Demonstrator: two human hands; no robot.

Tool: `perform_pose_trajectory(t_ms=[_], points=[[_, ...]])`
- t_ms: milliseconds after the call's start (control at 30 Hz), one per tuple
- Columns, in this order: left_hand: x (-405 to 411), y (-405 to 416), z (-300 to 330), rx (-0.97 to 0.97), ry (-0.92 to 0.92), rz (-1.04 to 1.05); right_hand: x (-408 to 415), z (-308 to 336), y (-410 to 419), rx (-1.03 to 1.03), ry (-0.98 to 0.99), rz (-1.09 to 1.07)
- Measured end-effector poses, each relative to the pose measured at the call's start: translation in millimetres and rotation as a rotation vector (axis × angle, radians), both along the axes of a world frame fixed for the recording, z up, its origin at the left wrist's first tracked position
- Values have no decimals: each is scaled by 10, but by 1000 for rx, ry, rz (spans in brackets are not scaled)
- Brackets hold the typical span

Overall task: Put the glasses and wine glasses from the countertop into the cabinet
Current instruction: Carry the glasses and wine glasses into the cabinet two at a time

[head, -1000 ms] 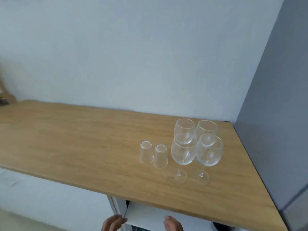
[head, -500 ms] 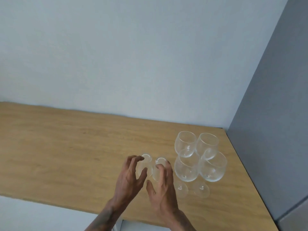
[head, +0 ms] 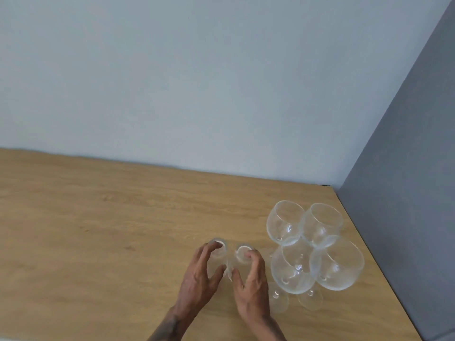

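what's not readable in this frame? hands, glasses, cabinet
- Grip: head view; left hand and right hand curl around the left small glass and right small glass, but actual contact is unclear through clear glass.
- Small glass bodies: covered by the hands, only the tops show.
- Rear wine glass stems: hidden behind the front wine glasses.
- Cabinet: outside the frame.
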State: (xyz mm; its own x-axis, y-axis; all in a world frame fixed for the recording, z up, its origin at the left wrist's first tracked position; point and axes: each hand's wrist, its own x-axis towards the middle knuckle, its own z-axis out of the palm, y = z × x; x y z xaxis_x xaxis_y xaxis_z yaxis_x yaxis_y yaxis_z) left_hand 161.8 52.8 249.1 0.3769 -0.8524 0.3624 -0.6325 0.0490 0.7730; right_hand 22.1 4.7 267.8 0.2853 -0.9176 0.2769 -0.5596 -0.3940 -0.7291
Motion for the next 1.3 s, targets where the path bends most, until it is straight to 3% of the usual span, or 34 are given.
perform_pose_trajectory(t_ms=[267,567,833,1033,1300], points=[[-96,328,342,-50,-12,134,-86,442,130,-123,-59,192],[-305,998,1511,-199,-129,329,-373,1496,439,-345,-285,352],[-872,1483,2153,-279,-125,349,-937,2086,733,-458,-442,397],[-1364,1857,1847,-203,-90,319,-1415,1716,1091,-381,-418,438],[-1843,2226,688,-101,16,340,-1915,660,1462,-254,-254,444]])
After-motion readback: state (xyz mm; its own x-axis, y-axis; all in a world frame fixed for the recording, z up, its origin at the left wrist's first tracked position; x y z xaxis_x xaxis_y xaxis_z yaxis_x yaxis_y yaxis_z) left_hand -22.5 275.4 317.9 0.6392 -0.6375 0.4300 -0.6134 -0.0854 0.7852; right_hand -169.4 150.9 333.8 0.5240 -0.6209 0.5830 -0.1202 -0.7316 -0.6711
